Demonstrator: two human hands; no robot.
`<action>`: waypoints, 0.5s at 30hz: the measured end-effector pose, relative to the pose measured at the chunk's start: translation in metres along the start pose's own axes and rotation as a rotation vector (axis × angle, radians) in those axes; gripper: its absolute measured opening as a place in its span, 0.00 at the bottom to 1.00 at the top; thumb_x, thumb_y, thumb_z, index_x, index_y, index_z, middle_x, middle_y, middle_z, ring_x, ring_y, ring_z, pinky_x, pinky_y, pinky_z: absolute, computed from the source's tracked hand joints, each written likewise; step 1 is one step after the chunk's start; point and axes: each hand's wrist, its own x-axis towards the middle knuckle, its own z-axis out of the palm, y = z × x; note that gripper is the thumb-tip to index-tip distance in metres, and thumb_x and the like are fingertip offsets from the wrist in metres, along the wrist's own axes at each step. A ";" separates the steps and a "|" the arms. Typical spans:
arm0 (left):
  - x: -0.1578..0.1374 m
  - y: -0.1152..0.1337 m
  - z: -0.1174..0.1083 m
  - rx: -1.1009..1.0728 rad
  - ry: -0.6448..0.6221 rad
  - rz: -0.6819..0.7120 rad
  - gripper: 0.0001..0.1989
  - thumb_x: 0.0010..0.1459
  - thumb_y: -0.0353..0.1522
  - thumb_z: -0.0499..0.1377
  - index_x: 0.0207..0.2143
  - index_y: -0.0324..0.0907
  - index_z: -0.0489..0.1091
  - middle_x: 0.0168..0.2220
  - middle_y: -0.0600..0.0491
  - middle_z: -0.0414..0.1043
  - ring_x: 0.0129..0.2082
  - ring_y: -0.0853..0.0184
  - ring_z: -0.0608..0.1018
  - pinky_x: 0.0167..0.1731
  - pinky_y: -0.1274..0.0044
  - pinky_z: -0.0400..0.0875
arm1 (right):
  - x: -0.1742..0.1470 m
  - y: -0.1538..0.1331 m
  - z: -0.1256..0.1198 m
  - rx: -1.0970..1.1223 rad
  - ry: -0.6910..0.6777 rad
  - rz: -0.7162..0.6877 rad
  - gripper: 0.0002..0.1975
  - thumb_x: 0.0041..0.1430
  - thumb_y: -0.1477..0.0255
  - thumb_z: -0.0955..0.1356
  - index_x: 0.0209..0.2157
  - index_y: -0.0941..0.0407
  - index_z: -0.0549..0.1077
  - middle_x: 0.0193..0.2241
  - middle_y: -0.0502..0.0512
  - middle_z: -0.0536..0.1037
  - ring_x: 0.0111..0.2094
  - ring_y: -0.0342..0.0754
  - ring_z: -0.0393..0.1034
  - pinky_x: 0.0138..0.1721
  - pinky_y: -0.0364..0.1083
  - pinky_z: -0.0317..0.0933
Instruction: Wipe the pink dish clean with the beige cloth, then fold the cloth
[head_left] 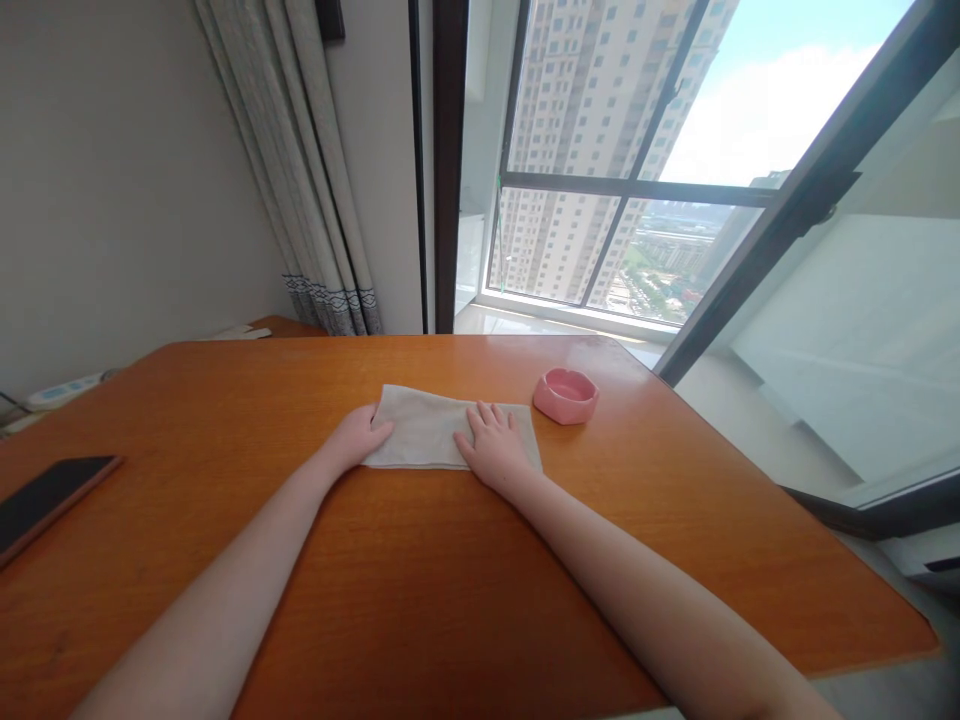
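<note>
A pale grey-white cloth (424, 430), folded into a long rectangle, lies on the wooden table. At its left edge is my left hand (358, 438), thumb on top and the other fingers hidden behind or under the edge, closed on the cloth. My right hand (495, 445) rests flat on the right part of the cloth with its fingers spread. Just beyond the cloth's right end, apart from it, sits a pink ashtray-like dish (566, 397) with a faceted rim.
The brown table (420, 580) ends at the right in an angled edge. At the far left lies a dark phone (52, 500). A white power strip (64, 390) is behind the table's left edge. A curtain (300, 160) and a large window (600, 180) stand beyond.
</note>
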 end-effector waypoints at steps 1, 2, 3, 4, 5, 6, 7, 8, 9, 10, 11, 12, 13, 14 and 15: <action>0.001 -0.003 -0.001 -0.028 0.108 -0.047 0.12 0.42 0.36 0.59 0.30 0.40 0.72 0.32 0.50 0.76 0.36 0.56 0.76 0.39 0.70 0.69 | 0.000 0.001 -0.002 -0.008 0.017 -0.005 0.27 0.63 0.57 0.56 0.56 0.59 0.63 0.61 0.64 0.58 0.62 0.60 0.47 0.59 0.61 0.38; 0.003 -0.006 -0.004 -0.073 0.212 -0.105 0.11 0.41 0.34 0.59 0.30 0.40 0.71 0.30 0.51 0.76 0.35 0.57 0.76 0.38 0.71 0.69 | 0.000 0.001 -0.003 -0.016 0.030 -0.009 0.26 0.63 0.57 0.56 0.54 0.58 0.65 0.59 0.64 0.60 0.61 0.60 0.49 0.59 0.61 0.38; 0.004 -0.009 -0.007 -0.119 0.304 -0.166 0.10 0.41 0.33 0.59 0.29 0.39 0.70 0.29 0.51 0.75 0.35 0.58 0.76 0.37 0.71 0.69 | 0.001 0.002 -0.005 -0.022 0.037 -0.017 0.24 0.63 0.58 0.57 0.52 0.58 0.66 0.58 0.64 0.62 0.59 0.59 0.51 0.59 0.60 0.38; 0.006 -0.012 -0.010 -0.160 0.376 -0.215 0.10 0.42 0.33 0.58 0.29 0.38 0.69 0.27 0.52 0.74 0.33 0.59 0.75 0.35 0.72 0.69 | 0.001 0.002 -0.006 -0.023 0.038 -0.029 0.23 0.63 0.58 0.57 0.50 0.58 0.67 0.57 0.64 0.64 0.58 0.58 0.53 0.59 0.60 0.38; 0.007 -0.015 -0.013 -0.196 0.425 -0.244 0.10 0.43 0.33 0.58 0.29 0.38 0.68 0.26 0.52 0.73 0.32 0.60 0.75 0.33 0.73 0.69 | 0.002 0.003 -0.006 -0.018 0.035 -0.045 0.21 0.63 0.59 0.57 0.49 0.57 0.68 0.56 0.63 0.65 0.57 0.57 0.54 0.59 0.59 0.39; 0.008 -0.016 -0.016 -0.227 0.451 -0.252 0.10 0.46 0.34 0.57 0.31 0.37 0.67 0.26 0.52 0.72 0.31 0.62 0.74 0.31 0.73 0.70 | 0.002 0.004 -0.006 -0.009 0.030 -0.068 0.20 0.63 0.60 0.58 0.49 0.57 0.68 0.55 0.63 0.65 0.57 0.56 0.55 0.59 0.58 0.41; 0.008 -0.016 -0.017 -0.255 0.465 -0.245 0.10 0.49 0.34 0.54 0.33 0.36 0.66 0.27 0.52 0.72 0.31 0.63 0.74 0.30 0.74 0.70 | 0.003 0.004 -0.006 0.004 0.024 -0.092 0.20 0.62 0.60 0.59 0.49 0.57 0.68 0.55 0.62 0.65 0.56 0.55 0.55 0.59 0.57 0.42; 0.008 -0.013 -0.017 -0.285 0.487 -0.233 0.11 0.52 0.35 0.52 0.35 0.36 0.64 0.29 0.51 0.72 0.31 0.65 0.74 0.31 0.74 0.71 | 0.003 0.004 -0.005 0.016 0.021 -0.111 0.20 0.62 0.59 0.59 0.49 0.57 0.68 0.56 0.62 0.64 0.56 0.55 0.55 0.58 0.56 0.44; 0.005 -0.007 -0.015 -0.311 0.518 -0.214 0.13 0.55 0.35 0.49 0.38 0.36 0.63 0.33 0.50 0.73 0.33 0.65 0.74 0.32 0.74 0.71 | 0.003 0.003 -0.004 0.025 0.024 -0.123 0.21 0.61 0.59 0.60 0.49 0.57 0.67 0.56 0.62 0.64 0.57 0.55 0.54 0.58 0.55 0.45; 0.002 0.001 -0.011 -0.330 0.555 -0.188 0.14 0.57 0.35 0.47 0.42 0.36 0.62 0.38 0.48 0.72 0.36 0.66 0.74 0.35 0.74 0.71 | 0.003 0.002 -0.003 0.029 0.032 -0.129 0.22 0.61 0.58 0.60 0.50 0.57 0.67 0.56 0.63 0.63 0.58 0.56 0.53 0.58 0.55 0.45; -0.003 0.011 -0.005 -0.340 0.595 -0.157 0.16 0.58 0.35 0.46 0.45 0.36 0.60 0.44 0.47 0.70 0.40 0.66 0.73 0.38 0.74 0.71 | 0.002 0.000 -0.002 0.028 0.042 -0.134 0.23 0.60 0.57 0.60 0.50 0.57 0.67 0.55 0.64 0.64 0.58 0.57 0.52 0.57 0.55 0.45; -0.009 0.023 0.003 -0.339 0.623 -0.121 0.17 0.58 0.36 0.47 0.48 0.38 0.59 0.48 0.47 0.68 0.43 0.66 0.73 0.41 0.74 0.70 | 0.001 -0.003 -0.001 0.027 0.055 -0.141 0.23 0.59 0.56 0.61 0.50 0.57 0.68 0.54 0.64 0.64 0.58 0.57 0.51 0.57 0.56 0.45; -0.016 0.035 0.012 -0.328 0.623 -0.077 0.19 0.56 0.38 0.51 0.48 0.40 0.60 0.49 0.49 0.67 0.45 0.66 0.72 0.43 0.74 0.69 | -0.001 -0.007 -0.001 0.026 0.068 -0.155 0.24 0.59 0.56 0.61 0.49 0.57 0.68 0.53 0.64 0.65 0.58 0.58 0.51 0.57 0.56 0.45; -0.023 0.046 0.022 -0.308 0.582 -0.024 0.19 0.54 0.38 0.54 0.47 0.42 0.62 0.48 0.51 0.69 0.44 0.66 0.73 0.43 0.74 0.69 | -0.003 -0.010 -0.001 0.029 0.076 -0.178 0.24 0.58 0.55 0.61 0.49 0.57 0.69 0.52 0.64 0.65 0.58 0.58 0.52 0.57 0.56 0.45; -0.030 0.056 0.031 -0.250 0.492 0.050 0.18 0.53 0.38 0.55 0.46 0.42 0.64 0.45 0.52 0.70 0.43 0.65 0.73 0.43 0.74 0.69 | -0.005 -0.014 -0.001 0.036 0.078 -0.208 0.25 0.58 0.54 0.62 0.48 0.57 0.69 0.51 0.63 0.66 0.57 0.57 0.53 0.56 0.55 0.46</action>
